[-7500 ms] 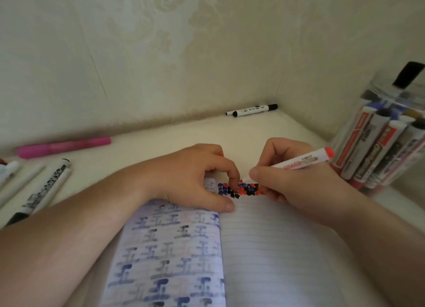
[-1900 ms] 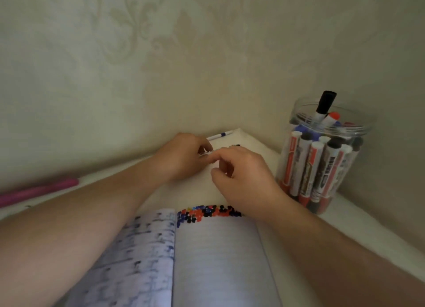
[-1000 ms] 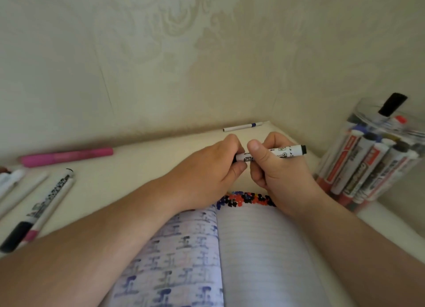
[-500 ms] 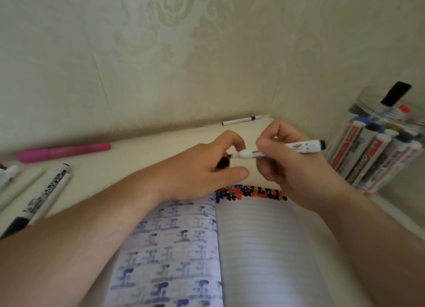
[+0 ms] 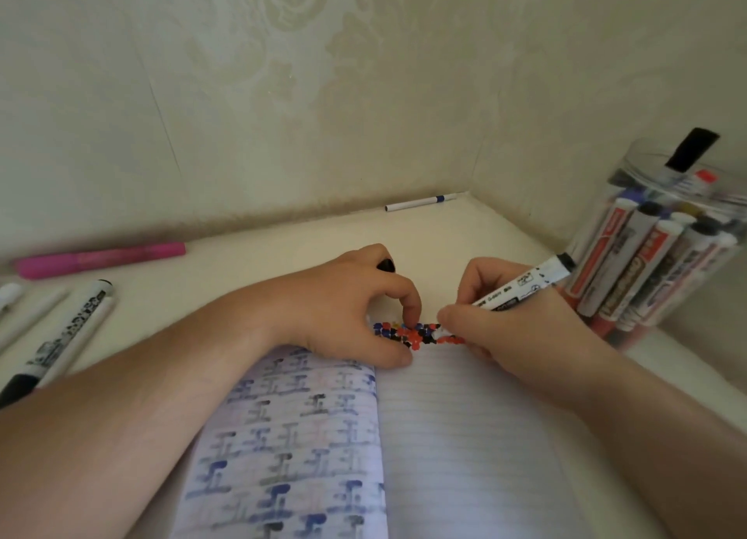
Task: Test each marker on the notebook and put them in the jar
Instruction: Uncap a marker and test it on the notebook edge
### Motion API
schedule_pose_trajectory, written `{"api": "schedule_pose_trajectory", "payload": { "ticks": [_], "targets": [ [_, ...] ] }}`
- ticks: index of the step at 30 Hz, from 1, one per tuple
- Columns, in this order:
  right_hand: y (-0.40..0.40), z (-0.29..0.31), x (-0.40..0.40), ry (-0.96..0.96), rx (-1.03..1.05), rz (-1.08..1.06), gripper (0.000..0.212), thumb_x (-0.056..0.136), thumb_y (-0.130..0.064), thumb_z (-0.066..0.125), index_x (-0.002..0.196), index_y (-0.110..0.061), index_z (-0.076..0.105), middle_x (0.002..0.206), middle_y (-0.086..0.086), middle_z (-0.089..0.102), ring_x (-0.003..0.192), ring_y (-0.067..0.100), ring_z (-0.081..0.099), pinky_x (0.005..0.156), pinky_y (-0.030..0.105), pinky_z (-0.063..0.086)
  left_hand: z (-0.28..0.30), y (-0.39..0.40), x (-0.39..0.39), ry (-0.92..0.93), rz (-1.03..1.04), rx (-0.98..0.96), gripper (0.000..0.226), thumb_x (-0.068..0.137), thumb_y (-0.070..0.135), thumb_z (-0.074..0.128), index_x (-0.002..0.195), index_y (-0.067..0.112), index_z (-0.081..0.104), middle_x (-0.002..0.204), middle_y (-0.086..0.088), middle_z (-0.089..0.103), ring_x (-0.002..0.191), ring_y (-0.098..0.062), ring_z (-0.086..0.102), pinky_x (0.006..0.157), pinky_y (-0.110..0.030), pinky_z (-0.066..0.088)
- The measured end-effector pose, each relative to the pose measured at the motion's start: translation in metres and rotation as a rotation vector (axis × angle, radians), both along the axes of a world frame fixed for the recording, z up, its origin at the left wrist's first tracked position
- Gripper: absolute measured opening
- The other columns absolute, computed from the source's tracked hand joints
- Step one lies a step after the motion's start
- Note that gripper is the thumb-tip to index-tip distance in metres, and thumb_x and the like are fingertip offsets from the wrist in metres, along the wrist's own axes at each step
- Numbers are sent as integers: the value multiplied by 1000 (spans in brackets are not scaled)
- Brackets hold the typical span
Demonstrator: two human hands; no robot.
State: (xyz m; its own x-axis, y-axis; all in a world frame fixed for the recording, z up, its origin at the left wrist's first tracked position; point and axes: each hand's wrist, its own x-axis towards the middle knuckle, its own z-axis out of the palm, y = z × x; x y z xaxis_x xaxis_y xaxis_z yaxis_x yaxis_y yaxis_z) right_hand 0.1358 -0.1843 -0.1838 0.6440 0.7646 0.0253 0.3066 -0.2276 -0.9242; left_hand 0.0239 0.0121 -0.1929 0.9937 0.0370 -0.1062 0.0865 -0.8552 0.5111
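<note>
1. Here the right hand [image 5: 521, 336] grips a white marker [image 5: 521, 288] with black print, its fingers curled round the barrel; the tip end points down at the top of the notebook [image 5: 444, 437] and is hidden behind the fingers, and the black rear end slants up to the right.
2. The left hand [image 5: 347, 308] rests on the notebook's top edge with forefinger and thumb pressed to the paper, and its other fingers curl round a black cap [image 5: 387, 264].
3. Between the two hands runs a band of dots [image 5: 416, 334] in blue, black and red along the top of the lined right page.
4. The left page carries rows of faded blue and grey marks.
5. At the right stands a clear jar [image 5: 663, 251], already packed with capped markers.
6. On the worktop [image 5: 250, 272] at the left lie a black-and-white marker [image 5: 60, 336] and, farther back, a pink marker [image 5: 101, 259].
7. A thin white pen [image 5: 420, 202] lies against the far wall.
</note>
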Motion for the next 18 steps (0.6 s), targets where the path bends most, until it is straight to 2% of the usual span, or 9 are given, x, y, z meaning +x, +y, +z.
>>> {"api": "schedule_pose_trajectory", "payload": {
  "ticks": [2, 4, 9, 15, 18],
  "targets": [
    [2, -4, -2, -23, -20, -51, 29, 83, -11, 78, 71, -1, 54, 54, 16, 57, 45, 14, 45, 43, 24, 33, 0, 0, 1, 13, 5, 15, 41, 68, 73, 68, 106, 59, 59, 110, 20, 41, 108, -2, 48, 94, -36, 51],
    [4, -7, -2, -34, -39, -99, 31, 83, -14, 79, 69, -4, 54, 56, 17, 64, 45, 15, 50, 44, 25, 37, 0, 1, 2, 17, 1, 30, 45, 65, 75, 65, 107, 59, 59, 109, 22, 41, 107, -2, 49, 93, -37, 51],
    [7, -10, -3, -24, -96, -120, 32, 81, -18, 80, 63, -14, 55, 55, 14, 67, 45, 17, 56, 47, 29, 42, -1, 1, 3, 3, -5, 35, 41, 73, 67, 77, 108, 58, 59, 110, 20, 43, 106, -1, 49, 90, -33, 50],
    [7, -10, -5, -41, -105, -124, 30, 81, -15, 80, 72, -1, 55, 59, 18, 67, 42, 13, 55, 42, 24, 40, -2, 2, 2, 6, -8, 34, 40, 72, 66, 78, 107, 58, 59, 110, 19, 44, 104, -1, 49, 89, -34, 51],
    [7, -10, -5, -67, -125, -132, 27, 82, -13, 78, 73, 0, 56, 60, 21, 66, 38, 11, 50, 39, 22, 36, -1, 1, 4, -1, -5, 34, 39, 74, 64, 79, 107, 57, 60, 109, 19, 43, 101, 0, 49, 85, -30, 49]
  ]
}}
